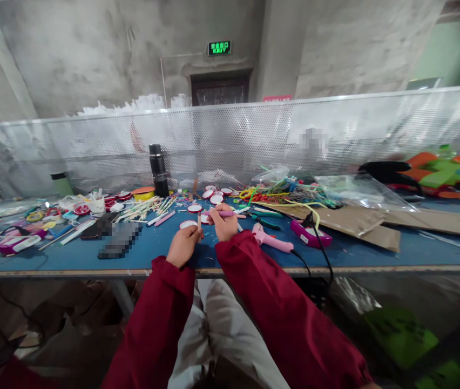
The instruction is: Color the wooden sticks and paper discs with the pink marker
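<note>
My left hand (184,244) is closed, pinching a short tan stick (199,221) that stands roughly upright from its fingertips. My right hand (225,224) is wrapped round a purple pen-like tool (222,214), held level with its left end close to the stick. Whether the two touch, I cannot tell. Round white discs with red rims lie just beyond my hands, one disc (194,208) behind them and another disc (188,223) partly behind my left hand. A pink glue gun (272,239) rests to the right of my right hand.
A black thermos (158,172) stands at the back. Left are a blurred-out dark phone (120,240), a white cup (97,204) and thin rods (144,208). Right are a purple box (311,234) with a black cord, tangled coloured cords (295,192) and cardboard (335,219). A perforated screen (234,140) borders the table.
</note>
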Motion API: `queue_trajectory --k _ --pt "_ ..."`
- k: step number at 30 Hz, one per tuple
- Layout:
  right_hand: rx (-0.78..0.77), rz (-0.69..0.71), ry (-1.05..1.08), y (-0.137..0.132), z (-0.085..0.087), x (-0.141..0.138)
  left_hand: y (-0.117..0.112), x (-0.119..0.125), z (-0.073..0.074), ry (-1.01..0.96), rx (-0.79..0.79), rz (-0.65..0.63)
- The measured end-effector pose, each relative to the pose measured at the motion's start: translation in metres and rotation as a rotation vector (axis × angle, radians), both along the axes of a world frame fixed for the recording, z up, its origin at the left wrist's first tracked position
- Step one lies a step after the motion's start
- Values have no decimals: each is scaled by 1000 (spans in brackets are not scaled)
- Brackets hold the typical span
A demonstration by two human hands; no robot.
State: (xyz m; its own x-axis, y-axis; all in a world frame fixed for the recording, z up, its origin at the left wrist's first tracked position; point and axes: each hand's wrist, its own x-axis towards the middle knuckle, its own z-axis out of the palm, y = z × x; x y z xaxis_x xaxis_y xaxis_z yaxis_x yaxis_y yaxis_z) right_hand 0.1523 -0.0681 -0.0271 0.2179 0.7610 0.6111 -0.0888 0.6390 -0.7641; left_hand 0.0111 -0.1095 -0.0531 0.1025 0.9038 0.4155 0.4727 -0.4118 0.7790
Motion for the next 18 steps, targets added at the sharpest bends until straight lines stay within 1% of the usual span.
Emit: queue_trajectory --k 6,15,18 --pt "-25 50 77 -5 4 -1 3 -1 -4 -15 -27 -2" --pt "-16 -6 75 -5 5 -1 2 1 -2 -10 -47 36" --pt "5 -15 77 -7 5 0 1 1 -2 4 -51 29"
